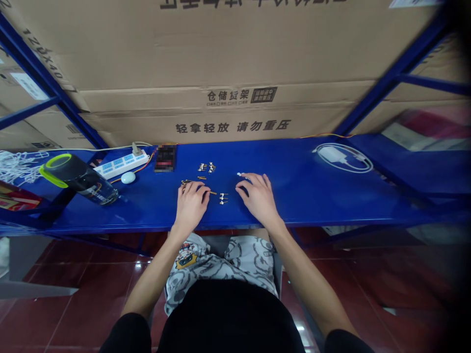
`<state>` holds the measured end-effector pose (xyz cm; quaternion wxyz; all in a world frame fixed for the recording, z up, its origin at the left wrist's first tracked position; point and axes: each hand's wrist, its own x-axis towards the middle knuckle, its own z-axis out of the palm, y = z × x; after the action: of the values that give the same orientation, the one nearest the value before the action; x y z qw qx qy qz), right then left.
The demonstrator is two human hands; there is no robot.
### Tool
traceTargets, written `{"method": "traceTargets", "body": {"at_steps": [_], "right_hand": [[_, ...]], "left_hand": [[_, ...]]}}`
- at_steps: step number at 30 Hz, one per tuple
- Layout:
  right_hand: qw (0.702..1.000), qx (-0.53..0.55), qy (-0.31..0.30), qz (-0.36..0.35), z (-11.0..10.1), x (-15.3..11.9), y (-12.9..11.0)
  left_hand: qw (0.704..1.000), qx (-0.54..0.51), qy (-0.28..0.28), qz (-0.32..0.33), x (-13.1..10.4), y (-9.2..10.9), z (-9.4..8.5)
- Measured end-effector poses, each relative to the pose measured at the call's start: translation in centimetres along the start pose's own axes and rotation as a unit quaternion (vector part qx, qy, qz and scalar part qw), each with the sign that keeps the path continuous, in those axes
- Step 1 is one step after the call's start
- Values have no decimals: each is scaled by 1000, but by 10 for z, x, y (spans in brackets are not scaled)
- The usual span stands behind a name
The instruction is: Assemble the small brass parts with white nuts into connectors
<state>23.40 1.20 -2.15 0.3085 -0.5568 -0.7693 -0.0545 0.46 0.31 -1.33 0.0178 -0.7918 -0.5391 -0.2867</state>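
My left hand [191, 205] is closed in a pinch, with a thin brass-coloured pin [213, 192] sticking out to the right from its fingertips. More brass-coloured pieces [201, 177] lie just beyond its knuckles, some partly hidden by the fingers. My right hand [258, 197] rests over the blue shelf with thumb and index finger apart. At its index fingertip is a small white piece [240, 174], too small to name. Between the hands, 3 small white-headed pins [222, 198] lie in a column. Two clusters of similar white and metal pieces [206, 167] sit farther back.
The blue shelf [294, 171] backs onto large cardboard boxes [228, 59]. At the left are a dark bottle [90, 181], a white power strip [123, 164], a pale round object [128, 177] and a dark blurred rectangle [165, 158]. A white charger with cable [334, 154] lies right.
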Motion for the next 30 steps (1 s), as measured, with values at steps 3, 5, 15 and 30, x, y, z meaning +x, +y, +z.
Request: {"method": "traceTargets", "body": {"at_steps": [3,5,15,30], "right_hand": [[1000,8,0,2,-2,1,-1],[1000,18,-2,4,-4,1,-2],[997,81,13,16,-8,2,-5],[961,264,-74,-37,-14,5,-16]], "left_hand": [[1000,-5,-1,2,0,0,0],[1000,-1,-3,4,0,0,0],[1000,-11,-2,11,2,2,-4],[988,-128,2,88,2,5,-12]]}}
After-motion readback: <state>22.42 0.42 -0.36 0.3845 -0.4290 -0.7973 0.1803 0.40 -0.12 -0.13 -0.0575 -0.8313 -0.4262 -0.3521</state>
